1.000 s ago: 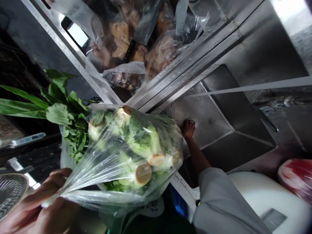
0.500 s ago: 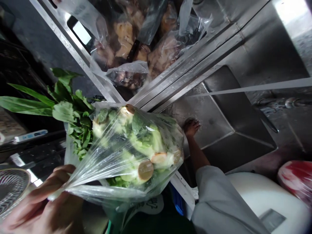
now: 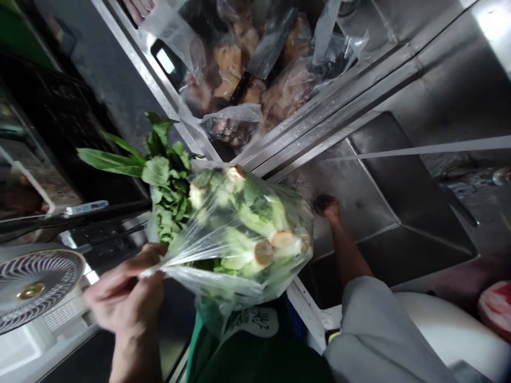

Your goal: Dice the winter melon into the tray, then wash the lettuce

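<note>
My left hand [image 3: 130, 284] is closed on the gathered neck of a clear plastic bag [image 3: 243, 290]. Inside the bag are leafy green vegetables [image 3: 255, 218] with thick pale stems, their cut ends facing me. Loose leafy greens [image 3: 163, 175] stick out past the bag's far left side. Down in the steel sink [image 3: 383, 191], my right hand [image 3: 332, 209] is at the dark round drain [image 3: 321, 204]. Its fingers are small and blurred there, so their grip does not show clearly.
Beyond a steel rim lie plastic bags of meat [image 3: 279, 96] with a cleaver [image 3: 271, 50] on top. A faucet [image 3: 459, 197] is at the right. Lower right are a round white board [image 3: 435, 324] and wrapped red meat [image 3: 497, 306]. At left stands a fan [image 3: 32, 290].
The view has shifted left, so most things appear further right. My left hand still grips the bag, now drawn nearer my body. My right hand stays at the drain, with its fingers less visible.
</note>
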`<state>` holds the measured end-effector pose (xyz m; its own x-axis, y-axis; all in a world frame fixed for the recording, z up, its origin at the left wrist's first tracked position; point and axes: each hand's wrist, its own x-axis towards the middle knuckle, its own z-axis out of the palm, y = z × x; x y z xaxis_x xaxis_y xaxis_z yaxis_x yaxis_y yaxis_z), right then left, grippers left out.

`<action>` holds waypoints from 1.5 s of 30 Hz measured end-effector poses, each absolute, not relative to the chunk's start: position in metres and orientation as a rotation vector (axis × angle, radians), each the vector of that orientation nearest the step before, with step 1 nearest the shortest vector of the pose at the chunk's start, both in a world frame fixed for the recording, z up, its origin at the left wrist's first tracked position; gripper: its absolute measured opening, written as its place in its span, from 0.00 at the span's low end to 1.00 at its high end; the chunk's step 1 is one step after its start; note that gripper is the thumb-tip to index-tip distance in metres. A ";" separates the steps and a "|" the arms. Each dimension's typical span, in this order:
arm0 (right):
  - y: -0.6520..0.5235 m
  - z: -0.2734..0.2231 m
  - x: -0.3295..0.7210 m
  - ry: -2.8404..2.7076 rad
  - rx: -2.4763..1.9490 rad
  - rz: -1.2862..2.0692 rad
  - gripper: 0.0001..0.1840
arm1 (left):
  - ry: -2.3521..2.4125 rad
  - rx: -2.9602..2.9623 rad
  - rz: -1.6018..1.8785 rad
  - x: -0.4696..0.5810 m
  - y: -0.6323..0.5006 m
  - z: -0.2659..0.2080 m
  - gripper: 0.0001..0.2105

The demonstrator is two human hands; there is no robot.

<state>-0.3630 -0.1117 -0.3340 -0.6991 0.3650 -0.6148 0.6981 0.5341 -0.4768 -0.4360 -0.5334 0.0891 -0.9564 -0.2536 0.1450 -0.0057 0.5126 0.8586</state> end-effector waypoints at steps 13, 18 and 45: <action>-0.203 -0.006 -0.396 2.736 0.519 -1.928 0.18 | -3.102 0.057 -1.941 -0.428 -0.539 0.134 0.16; -0.232 0.038 -0.432 2.416 0.103 -1.731 0.26 | -2.749 -0.117 -2.419 -0.416 -0.542 0.132 0.14; -0.271 0.049 -0.478 2.956 0.487 -0.915 0.08 | -2.581 -0.339 -2.469 -0.417 -0.471 0.118 0.26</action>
